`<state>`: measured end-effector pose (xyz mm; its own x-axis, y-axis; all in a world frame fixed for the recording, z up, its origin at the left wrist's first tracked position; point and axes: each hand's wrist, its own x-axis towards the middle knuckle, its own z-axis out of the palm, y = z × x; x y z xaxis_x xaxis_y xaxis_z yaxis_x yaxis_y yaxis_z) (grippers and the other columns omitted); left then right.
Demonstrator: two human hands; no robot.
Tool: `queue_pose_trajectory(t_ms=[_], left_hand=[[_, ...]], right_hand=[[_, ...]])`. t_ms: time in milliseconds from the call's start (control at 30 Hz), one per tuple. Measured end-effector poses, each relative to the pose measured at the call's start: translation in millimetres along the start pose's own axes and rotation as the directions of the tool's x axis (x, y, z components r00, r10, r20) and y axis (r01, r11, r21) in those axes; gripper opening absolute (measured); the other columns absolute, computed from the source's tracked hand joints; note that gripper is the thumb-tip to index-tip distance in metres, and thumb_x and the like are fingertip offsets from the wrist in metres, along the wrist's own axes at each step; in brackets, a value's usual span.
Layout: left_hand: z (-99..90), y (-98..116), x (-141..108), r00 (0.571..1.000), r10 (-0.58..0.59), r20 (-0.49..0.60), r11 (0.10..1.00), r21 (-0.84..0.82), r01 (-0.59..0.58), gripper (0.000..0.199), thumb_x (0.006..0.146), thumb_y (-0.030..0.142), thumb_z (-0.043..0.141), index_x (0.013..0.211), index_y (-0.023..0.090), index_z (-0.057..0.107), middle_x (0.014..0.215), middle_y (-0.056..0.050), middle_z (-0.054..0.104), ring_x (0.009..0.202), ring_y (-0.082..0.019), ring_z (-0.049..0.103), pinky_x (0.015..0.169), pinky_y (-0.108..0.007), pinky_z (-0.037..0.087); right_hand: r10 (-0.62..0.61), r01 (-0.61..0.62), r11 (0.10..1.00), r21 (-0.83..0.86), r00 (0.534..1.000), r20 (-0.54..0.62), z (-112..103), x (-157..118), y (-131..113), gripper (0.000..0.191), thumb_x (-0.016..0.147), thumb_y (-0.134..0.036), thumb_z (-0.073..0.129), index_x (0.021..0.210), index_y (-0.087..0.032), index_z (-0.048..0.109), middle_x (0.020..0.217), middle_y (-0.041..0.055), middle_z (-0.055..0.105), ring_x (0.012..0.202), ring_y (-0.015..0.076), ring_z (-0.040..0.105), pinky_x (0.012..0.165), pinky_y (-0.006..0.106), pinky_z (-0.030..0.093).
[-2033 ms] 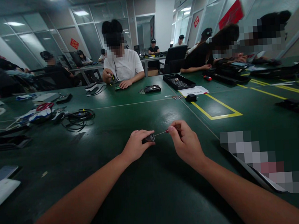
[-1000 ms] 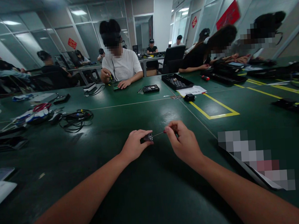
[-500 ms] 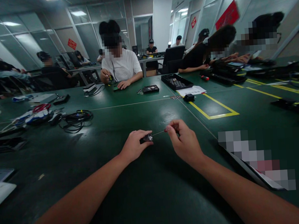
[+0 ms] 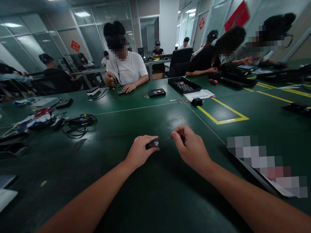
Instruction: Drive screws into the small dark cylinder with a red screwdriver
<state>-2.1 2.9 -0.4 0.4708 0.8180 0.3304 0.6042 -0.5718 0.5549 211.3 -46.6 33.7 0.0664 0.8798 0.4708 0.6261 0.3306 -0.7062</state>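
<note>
My left hand (image 4: 139, 152) is closed around a small dark cylindrical part (image 4: 154, 143), with its round, metallic-looking end facing right. Between thumb and fingers of my right hand (image 4: 190, 142) is a screwdriver (image 4: 168, 139); its thin shaft points left toward that round end. The tip appears just short of the part, though whether they touch is hard to tell. Most of the screwdriver's handle is hidden by my fingers. Both hands are above the dark green table (image 4: 160, 200).
Coiled black cables (image 4: 79, 125) lie to the left. A black tray of small metal parts (image 4: 183, 85) sits beyond my right hand, near a yellow-taped rectangle (image 4: 232, 120). A co-worker in a white shirt (image 4: 127, 67) sits opposite. A partly blurred flat object (image 4: 264, 173) lies at right.
The screwdriver's shaft has shifted slightly and its tip has drawn a little away from the cylindrical part. My left hand stays nearly still.
</note>
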Motion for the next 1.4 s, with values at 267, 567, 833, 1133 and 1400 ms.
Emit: queue_pose_trajectory(t_ms=[267,567,833,1133,1400], left_hand=[[-0.1,0.2,0.5,1.0,-0.006,0.002,1.0,0.001,0.006,0.044,0.083,0.025,0.081,0.126,0.025,0.07,0.117,-0.006,0.074,0.111,-0.025,0.066,0.1,-0.044,0.046],[0.2,0.0,0.6,1.0,0.026,0.005,1.0,0.006,-0.026,0.044,0.083,0.026,0.081,0.125,0.026,0.07,0.118,-0.005,0.074,0.113,-0.025,0.065,0.104,-0.046,0.043],[0.0,2.3,0.9,1.0,-0.004,-0.001,1.0,-0.001,0.004,0.043,0.083,0.025,0.081,0.125,0.026,0.07,0.118,-0.006,0.073,0.112,-0.025,0.065,0.102,-0.045,0.045],[0.9,-2.1,-0.6,0.999,0.046,0.017,0.999,-0.007,-0.046,0.043,0.085,0.028,0.079,0.127,0.028,0.069,0.119,-0.005,0.073,0.114,-0.025,0.065,0.105,-0.046,0.043],[-0.7,3.1,1.0,1.0,-0.005,0.002,1.0,-0.016,0.005,0.043,0.083,0.025,0.081,0.124,0.025,0.071,0.116,-0.006,0.073,0.11,-0.025,0.066,0.101,-0.043,0.047]], right_hand=[[-0.007,0.007,1.0,0.022,1.0,-0.002,-0.6,-0.8,-0.6,0.018,0.099,-0.038,0.051,0.097,-0.022,0.058,0.081,0.0044,0.072,0.07,0.0202,0.069,0.06,0.029,0.046],[-0.031,0.032,0.999,-0.009,0.998,0.045,1.4,-0.2,1.7,0.016,0.098,-0.037,0.052,0.098,-0.022,0.058,0.078,0.0032,0.07,0.063,0.0185,0.066,0.058,0.029,0.045],[-0.013,0.013,1.0,0.026,1.0,-0.006,-1.0,-0.3,-0.8,0.018,0.099,-0.038,0.051,0.096,-0.022,0.058,0.081,0.0049,0.073,0.07,0.0206,0.069,0.061,0.03,0.047],[-0.011,0.011,1.0,0.005,0.999,0.049,0.1,-2.3,-3.8,0.018,0.099,-0.039,0.051,0.096,-0.022,0.058,0.079,0.0047,0.072,0.065,0.0196,0.067,0.057,0.03,0.045],[-0.027,0.027,0.999,-0.034,1.0,-0.005,0.9,-1.2,-3.3,0.016,0.097,-0.037,0.052,0.097,-0.022,0.057,0.077,0.0039,0.071,0.063,0.0193,0.066,0.059,0.03,0.046]])
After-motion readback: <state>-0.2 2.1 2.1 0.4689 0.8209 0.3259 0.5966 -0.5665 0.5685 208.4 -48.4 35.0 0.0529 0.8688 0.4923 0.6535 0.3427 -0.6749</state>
